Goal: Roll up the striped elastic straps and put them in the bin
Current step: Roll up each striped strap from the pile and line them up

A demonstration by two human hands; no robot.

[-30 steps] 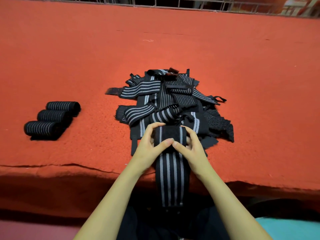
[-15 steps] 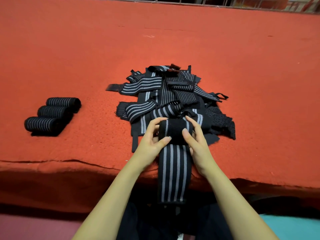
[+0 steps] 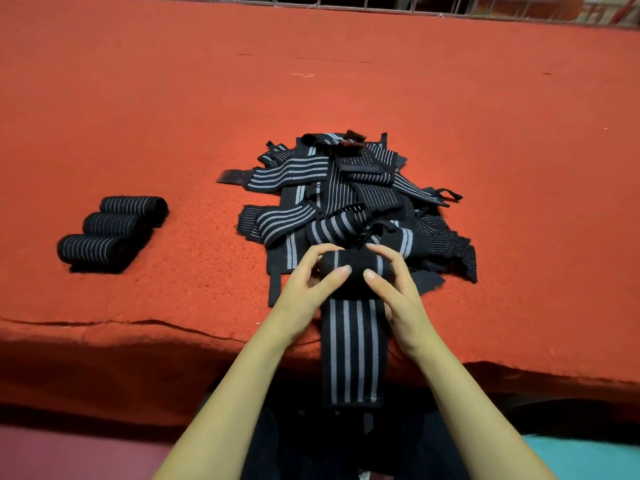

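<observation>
Strap roll (image 3: 353, 263) — between both hands (image 3: 304, 292) (image 3: 398, 301)

The counter (image 3: 502, 161) is covered in red felt. Broad bare stretches are noted across its far side and along the whole right. The middle is taken up by a heap of loose straps (image 3: 346, 199). Three rolled straps (image 3: 110, 233) are set side by side, touching, at the left and well apart from the heap, and a bare lane is noted between the two. The near edge at centre is blocked by the half-rolled strap (image 3: 351, 348), which is gripped by the left hand (image 3: 304, 292) and the right hand (image 3: 398, 299) just in front of the heap, its tail hung over the edge. The far edge is bounded by a metal railing (image 3: 450, 5).
</observation>
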